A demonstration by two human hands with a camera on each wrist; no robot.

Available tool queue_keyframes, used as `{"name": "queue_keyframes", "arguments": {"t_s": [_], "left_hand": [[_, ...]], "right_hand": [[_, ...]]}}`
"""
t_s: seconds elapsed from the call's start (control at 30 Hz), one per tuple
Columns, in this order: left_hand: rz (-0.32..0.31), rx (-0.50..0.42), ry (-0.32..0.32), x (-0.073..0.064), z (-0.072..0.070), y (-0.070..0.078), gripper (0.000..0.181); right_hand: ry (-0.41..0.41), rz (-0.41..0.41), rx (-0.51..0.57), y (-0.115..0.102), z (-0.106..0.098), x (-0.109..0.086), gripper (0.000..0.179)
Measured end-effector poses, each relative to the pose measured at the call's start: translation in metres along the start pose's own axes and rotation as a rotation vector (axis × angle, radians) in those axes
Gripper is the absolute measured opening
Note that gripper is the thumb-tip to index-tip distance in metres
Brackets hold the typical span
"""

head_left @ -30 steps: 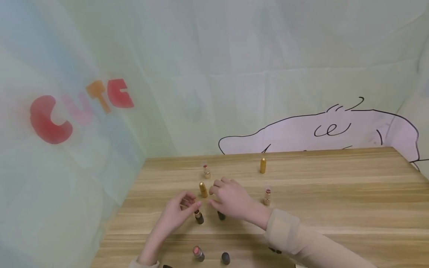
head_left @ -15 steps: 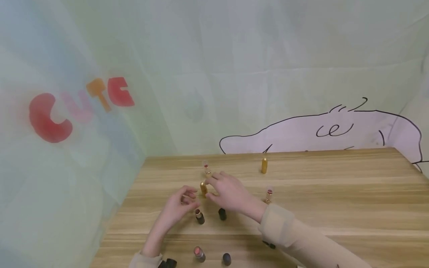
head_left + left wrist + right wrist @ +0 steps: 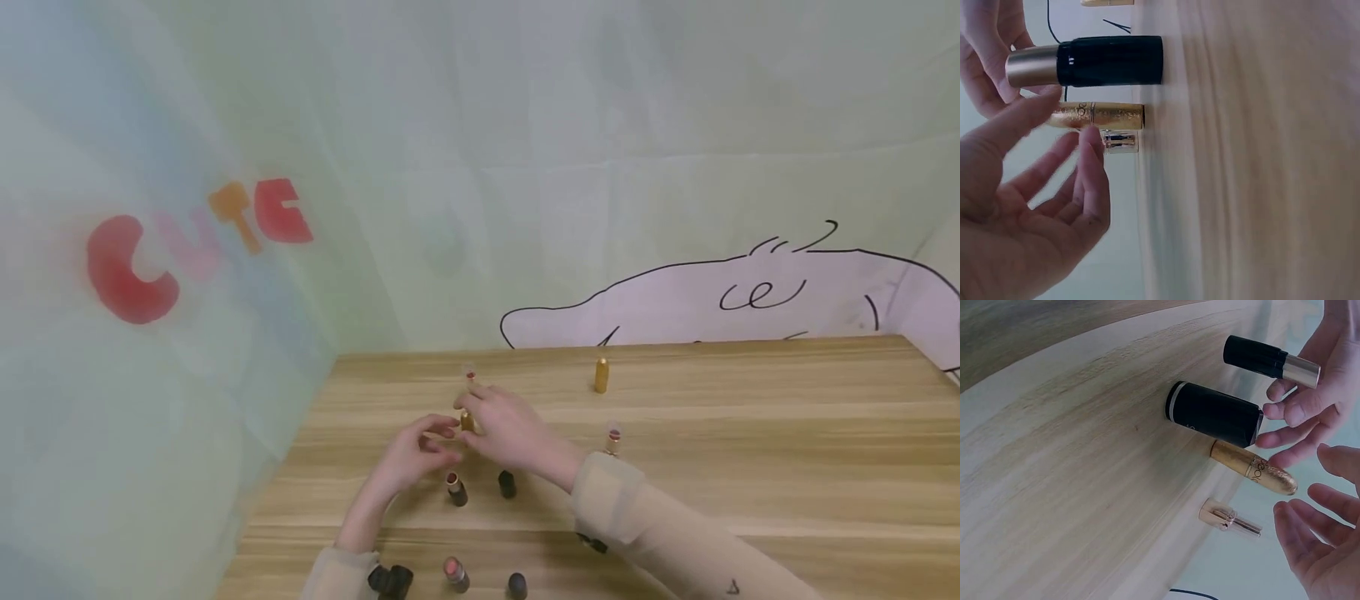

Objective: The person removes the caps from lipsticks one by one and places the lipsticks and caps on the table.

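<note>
A closed gold lipstick [image 3: 467, 422] stands upright between my two hands. My right hand [image 3: 506, 429] reaches in from the right, its thumb and fingers apart on either side of the lipstick; in the right wrist view a gap shows between those fingertips and the gold case [image 3: 1254, 467]. On the other side, my left hand [image 3: 420, 450] hovers with fingers loosely bent and holding nothing. Below it stands an uncapped black lipstick with a gold collar [image 3: 457, 490]. Its neighbour on the right is an upright black cap [image 3: 507, 484]. Whether any left fingertip touches the gold lipstick I cannot tell.
Behind my right hand stands a clear-capped lipstick [image 3: 470, 375]. Farther right are a second gold lipstick [image 3: 602, 376] and another clear-capped one [image 3: 613, 440]. An uncapped pink lipstick [image 3: 455, 575] and a dark cap [image 3: 517, 586] stand near the front of the wooden table [image 3: 750, 442].
My right hand has moved left, from above the black cap to around the gold lipstick. The left hand has shifted slightly forward toward it. The lipsticks stay in place; the head view has turned slightly.
</note>
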State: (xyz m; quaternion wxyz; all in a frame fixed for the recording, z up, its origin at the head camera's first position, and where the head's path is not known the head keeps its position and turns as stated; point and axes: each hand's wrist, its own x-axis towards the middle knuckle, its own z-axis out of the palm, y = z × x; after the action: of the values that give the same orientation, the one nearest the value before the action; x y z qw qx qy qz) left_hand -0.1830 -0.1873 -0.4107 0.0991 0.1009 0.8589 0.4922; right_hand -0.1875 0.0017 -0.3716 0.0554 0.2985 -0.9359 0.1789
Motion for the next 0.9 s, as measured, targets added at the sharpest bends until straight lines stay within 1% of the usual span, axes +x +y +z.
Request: {"name": "queue_keyframes", "arguments": {"t_s": [0.1, 0.17, 0.3, 0.43, 0.67, 0.9], "left_hand": [[-0.023, -0.019, 0.017, 0.003, 0.001, 0.0, 0.047], [-0.032, -0.011, 0.032, 0.006, 0.002, 0.001, 0.047], [-0.02, 0.015, 0.02, 0.011, 0.003, 0.001, 0.049], [-0.005, 0.041, 0.006, 0.017, 0.005, 0.0, 0.048], [-0.03, 0.08, 0.006, 0.024, 0.008, -0.002, 0.042], [-0.028, 0.109, 0.009, 0.032, 0.01, -0.005, 0.036]], "right_hand": [[-0.005, 0.004, 0.019, 0.0, 0.002, 0.003, 0.039], [-0.001, 0.005, 0.031, 0.001, 0.004, 0.004, 0.039], [0.003, 0.003, 0.047, 0.0, 0.008, 0.008, 0.037], [-0.003, 0.002, 0.067, 0.0, 0.013, 0.011, 0.032], [0.005, 0.0, 0.092, 0.001, 0.018, 0.015, 0.02], [0.02, -0.018, 0.085, 0.002, 0.019, 0.016, 0.018]]}}
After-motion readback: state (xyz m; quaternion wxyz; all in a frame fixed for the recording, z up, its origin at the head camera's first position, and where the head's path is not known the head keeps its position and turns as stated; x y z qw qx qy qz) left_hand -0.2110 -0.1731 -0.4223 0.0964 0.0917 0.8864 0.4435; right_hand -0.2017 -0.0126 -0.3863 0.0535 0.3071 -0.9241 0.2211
